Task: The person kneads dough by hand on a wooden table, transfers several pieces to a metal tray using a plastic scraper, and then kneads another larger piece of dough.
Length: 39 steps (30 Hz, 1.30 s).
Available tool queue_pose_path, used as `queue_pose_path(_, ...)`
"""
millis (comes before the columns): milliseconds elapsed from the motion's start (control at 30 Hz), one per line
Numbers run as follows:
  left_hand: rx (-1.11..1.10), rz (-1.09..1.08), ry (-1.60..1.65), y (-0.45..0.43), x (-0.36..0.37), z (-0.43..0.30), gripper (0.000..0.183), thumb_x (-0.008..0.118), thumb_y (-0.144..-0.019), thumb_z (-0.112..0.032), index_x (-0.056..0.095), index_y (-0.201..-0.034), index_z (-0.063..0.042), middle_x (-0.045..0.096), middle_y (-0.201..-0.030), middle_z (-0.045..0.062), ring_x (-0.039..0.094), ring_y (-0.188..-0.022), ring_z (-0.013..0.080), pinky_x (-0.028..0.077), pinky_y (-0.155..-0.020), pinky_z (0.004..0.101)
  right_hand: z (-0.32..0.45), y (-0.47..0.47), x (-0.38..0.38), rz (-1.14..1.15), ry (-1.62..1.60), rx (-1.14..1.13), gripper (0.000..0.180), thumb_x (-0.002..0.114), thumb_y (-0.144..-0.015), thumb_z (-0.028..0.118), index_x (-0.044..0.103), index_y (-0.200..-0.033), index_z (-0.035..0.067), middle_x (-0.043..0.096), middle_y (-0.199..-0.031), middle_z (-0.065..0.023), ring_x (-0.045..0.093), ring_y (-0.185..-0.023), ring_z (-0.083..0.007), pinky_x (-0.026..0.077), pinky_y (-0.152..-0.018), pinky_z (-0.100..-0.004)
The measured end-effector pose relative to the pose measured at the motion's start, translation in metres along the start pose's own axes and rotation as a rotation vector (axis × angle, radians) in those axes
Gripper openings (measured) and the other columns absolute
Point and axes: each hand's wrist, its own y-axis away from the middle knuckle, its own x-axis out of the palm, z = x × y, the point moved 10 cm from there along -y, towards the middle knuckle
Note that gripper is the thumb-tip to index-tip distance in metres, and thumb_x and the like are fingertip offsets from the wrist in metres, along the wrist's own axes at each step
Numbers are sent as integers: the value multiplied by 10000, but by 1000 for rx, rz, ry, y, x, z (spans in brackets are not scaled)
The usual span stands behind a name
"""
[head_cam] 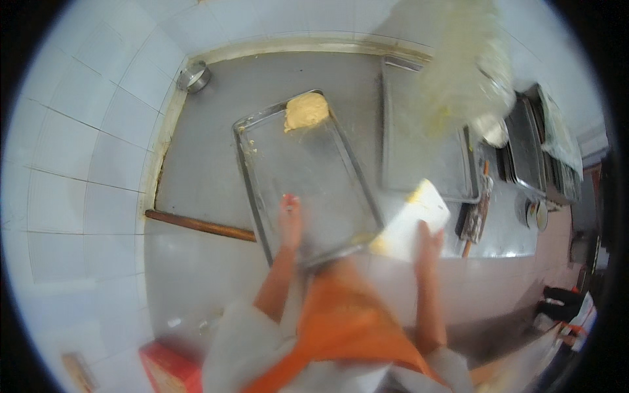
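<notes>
A shallow metal baking tray [304,167] lies at an angle on the metal worktop before me. In its far right corner sits a lump of pale yellow dough [307,112], and small smears cling near the far left corner. My left hand [291,223] is over the near part of the tray with its fingers drawn together. Motion blur hides whether it holds anything small. My right hand [428,245] grips a flat white scraper [410,223], probably plastic, just right of the tray's near corner. Yellow residue marks the scraper's edges.
Another metal tray [408,162] lies to the right, partly behind a hanging translucent plastic bag [457,69]. Further right are a roller with wooden handles [476,211], stacked trays [526,142] and a mug [536,215]. A metal ring [194,77] occupies the far left corner. A wooden strip [201,227] lies left.
</notes>
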Motion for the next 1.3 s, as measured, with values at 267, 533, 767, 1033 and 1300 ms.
queue_pose_path(267,22,-493,-838,-177,-123,43,531,561,-814,-312,432,-1203,27,419,-1278,134,365,-1196,283,263,-965,440,59,-55,333,397,561,-654,354,484,-873,200,407,-1127,-34,573,-783,-257,570,-731,-412,450,-602,-426)
queue_pose_path(533,76,-388,-1035,-265,-114,71,410,574,-793,-246,485,-1086,26,438,-1270,118,332,-1233,276,247,-979,433,45,-136,488,430,972,-779,338,432,-858,160,353,-1126,-32,576,-821,-249,555,-691,-430,445,-590,-490)
queue_pose_path(767,87,-361,-1009,-266,-118,73,330,597,-769,-200,494,-986,25,456,-1246,136,333,-1236,278,240,-992,431,30,-168,552,613,1238,-688,416,415,-859,200,297,-1192,-18,585,-885,-262,550,-792,-453,444,-698,-509)
queue_pose_path(1033,51,-355,-884,-265,-112,69,359,607,-755,-149,470,-1026,44,458,-1229,156,352,-1218,292,221,-1019,434,14,-195,553,769,1102,-575,520,482,-847,246,302,-1233,-52,562,-978,-288,545,-915,-433,440,-777,-467)
queue_pose_path(1300,-4,-292,-818,-271,-97,75,479,563,-792,-147,384,-1181,67,437,-1223,182,370,-1185,296,180,-1046,423,-5,-129,544,778,965,-488,439,516,-834,256,379,-1141,-26,540,-1025,-273,541,-937,-405,436,-773,-459)
